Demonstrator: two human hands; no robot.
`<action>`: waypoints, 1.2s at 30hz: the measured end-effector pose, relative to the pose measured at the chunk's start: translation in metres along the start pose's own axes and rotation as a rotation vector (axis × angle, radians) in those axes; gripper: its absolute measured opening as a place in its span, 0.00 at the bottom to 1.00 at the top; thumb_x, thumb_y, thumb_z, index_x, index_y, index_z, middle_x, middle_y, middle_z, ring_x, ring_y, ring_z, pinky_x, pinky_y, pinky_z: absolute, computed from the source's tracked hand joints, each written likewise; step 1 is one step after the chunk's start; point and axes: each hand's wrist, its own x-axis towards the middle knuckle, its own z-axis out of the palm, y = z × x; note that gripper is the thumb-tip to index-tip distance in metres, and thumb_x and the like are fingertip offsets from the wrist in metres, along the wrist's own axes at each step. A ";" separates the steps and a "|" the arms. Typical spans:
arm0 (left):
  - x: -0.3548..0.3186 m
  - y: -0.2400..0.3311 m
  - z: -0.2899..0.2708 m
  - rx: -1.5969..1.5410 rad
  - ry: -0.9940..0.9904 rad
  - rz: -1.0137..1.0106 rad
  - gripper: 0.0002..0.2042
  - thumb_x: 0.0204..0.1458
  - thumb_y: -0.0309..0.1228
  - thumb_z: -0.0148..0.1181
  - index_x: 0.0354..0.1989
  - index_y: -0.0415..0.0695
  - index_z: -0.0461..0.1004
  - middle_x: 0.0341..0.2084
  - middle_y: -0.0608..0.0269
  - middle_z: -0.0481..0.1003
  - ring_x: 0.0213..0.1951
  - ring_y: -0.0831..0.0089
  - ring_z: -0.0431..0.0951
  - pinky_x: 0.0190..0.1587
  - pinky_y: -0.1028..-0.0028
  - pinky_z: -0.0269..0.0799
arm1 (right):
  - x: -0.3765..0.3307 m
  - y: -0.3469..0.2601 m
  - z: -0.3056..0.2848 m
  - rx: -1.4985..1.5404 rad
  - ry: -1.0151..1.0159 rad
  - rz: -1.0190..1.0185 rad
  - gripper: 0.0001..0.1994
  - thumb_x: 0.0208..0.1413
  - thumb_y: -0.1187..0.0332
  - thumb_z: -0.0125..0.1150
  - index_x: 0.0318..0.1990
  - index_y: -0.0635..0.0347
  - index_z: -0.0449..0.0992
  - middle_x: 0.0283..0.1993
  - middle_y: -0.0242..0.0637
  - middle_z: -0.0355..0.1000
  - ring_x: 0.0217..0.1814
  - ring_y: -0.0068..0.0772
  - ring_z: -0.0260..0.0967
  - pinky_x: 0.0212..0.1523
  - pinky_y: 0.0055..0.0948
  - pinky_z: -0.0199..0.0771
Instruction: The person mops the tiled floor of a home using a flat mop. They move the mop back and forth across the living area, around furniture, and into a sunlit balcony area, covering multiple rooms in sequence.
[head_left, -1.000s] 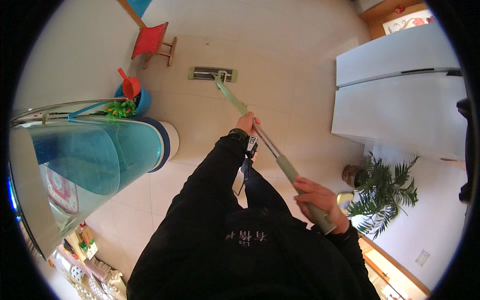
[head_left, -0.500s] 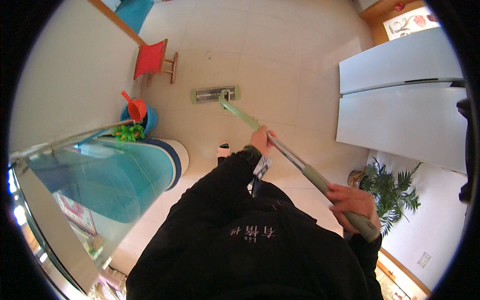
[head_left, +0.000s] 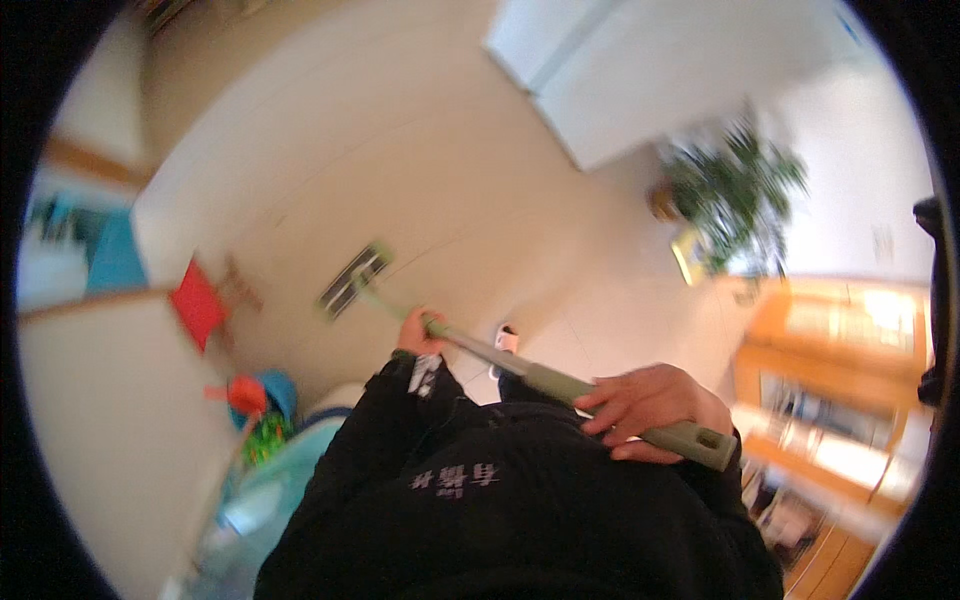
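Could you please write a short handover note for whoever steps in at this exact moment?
Left hand: closed around the green mop handle partway down.
Right hand: closed around the handle near its top end, at the waist.
Mop head: flat on the pale tiled floor, ahead and to the left, near a red stool.
Done: not readable from the floor; the picture is blurred.
Left: likewise unclear.

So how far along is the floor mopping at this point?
Mid-stroke, as far as the view shows. Both hands grip the green mop handle: the left hand lower down, the right hand near the top end. The flat mop head lies on the pale floor beside the red stool. The picture is blurred, so cleaned floor cannot be told from floor left to do.
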 end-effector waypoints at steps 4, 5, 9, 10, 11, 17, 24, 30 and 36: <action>-0.021 0.023 0.030 -0.743 0.107 -0.654 0.10 0.54 0.34 0.52 0.26 0.40 0.71 0.27 0.59 0.73 0.33 0.64 0.74 0.42 0.60 0.75 | -0.070 -0.010 0.011 0.140 0.237 -0.107 0.08 0.54 0.69 0.66 0.26 0.62 0.77 0.34 0.42 0.79 0.47 0.47 0.77 0.55 0.44 0.74; -0.026 0.033 0.036 -0.676 -0.040 -0.591 0.11 0.55 0.32 0.50 0.25 0.38 0.72 0.25 0.56 0.72 0.33 0.62 0.74 0.43 0.56 0.75 | -0.084 -0.013 0.019 0.148 0.327 -0.121 0.08 0.54 0.69 0.67 0.26 0.62 0.77 0.33 0.42 0.79 0.46 0.46 0.78 0.54 0.44 0.74; -0.027 0.048 0.065 -0.583 0.037 -0.836 0.07 0.56 0.25 0.48 0.27 0.37 0.69 0.25 0.57 0.72 0.32 0.65 0.75 0.42 0.62 0.76 | -0.144 -0.019 0.058 0.155 0.603 -0.157 0.08 0.54 0.70 0.66 0.27 0.63 0.76 0.31 0.41 0.78 0.42 0.43 0.79 0.51 0.41 0.76; -0.031 0.048 0.075 -0.532 0.036 -0.871 0.06 0.57 0.25 0.49 0.28 0.38 0.69 0.25 0.59 0.72 0.30 0.68 0.74 0.37 0.67 0.75 | -0.163 -0.025 0.070 0.163 0.645 -0.151 0.08 0.54 0.71 0.66 0.27 0.64 0.76 0.31 0.42 0.78 0.42 0.43 0.78 0.50 0.40 0.76; -0.031 0.046 0.082 -0.455 0.142 -0.897 0.06 0.58 0.26 0.50 0.29 0.38 0.70 0.25 0.61 0.72 0.28 0.70 0.73 0.32 0.71 0.74 | -0.175 -0.023 0.080 0.177 0.679 -0.141 0.07 0.54 0.72 0.66 0.27 0.64 0.76 0.31 0.42 0.78 0.41 0.43 0.78 0.49 0.39 0.76; -0.100 0.042 0.139 -0.075 -0.047 -0.945 0.04 0.56 0.25 0.50 0.30 0.40 0.69 0.25 0.63 0.72 0.31 0.70 0.75 0.38 0.68 0.76 | -0.293 -0.075 0.170 0.187 0.907 -0.183 0.06 0.54 0.73 0.64 0.28 0.65 0.76 0.33 0.43 0.77 0.42 0.40 0.77 0.48 0.37 0.77; -0.130 -0.016 0.253 0.004 -0.270 -1.127 0.03 0.55 0.26 0.52 0.30 0.41 0.70 0.27 0.61 0.74 0.32 0.67 0.76 0.40 0.66 0.77 | -0.437 -0.111 0.254 0.184 1.121 -0.168 0.05 0.54 0.73 0.64 0.29 0.65 0.75 0.35 0.43 0.77 0.44 0.41 0.77 0.48 0.37 0.77; -0.195 -0.058 0.415 0.022 -0.349 -1.180 0.04 0.55 0.27 0.52 0.32 0.39 0.69 0.28 0.59 0.74 0.30 0.65 0.76 0.36 0.68 0.79 | -0.565 -0.143 0.276 0.089 1.269 -0.210 0.06 0.55 0.73 0.63 0.28 0.64 0.74 0.33 0.42 0.76 0.44 0.45 0.77 0.51 0.42 0.76; -0.196 -0.106 0.561 0.208 -0.458 -1.306 0.03 0.54 0.24 0.52 0.31 0.37 0.69 0.26 0.58 0.72 0.29 0.66 0.76 0.32 0.70 0.78 | -0.642 -0.124 0.263 0.018 1.420 -0.063 0.07 0.55 0.72 0.63 0.26 0.62 0.74 0.33 0.40 0.77 0.44 0.45 0.78 0.54 0.44 0.73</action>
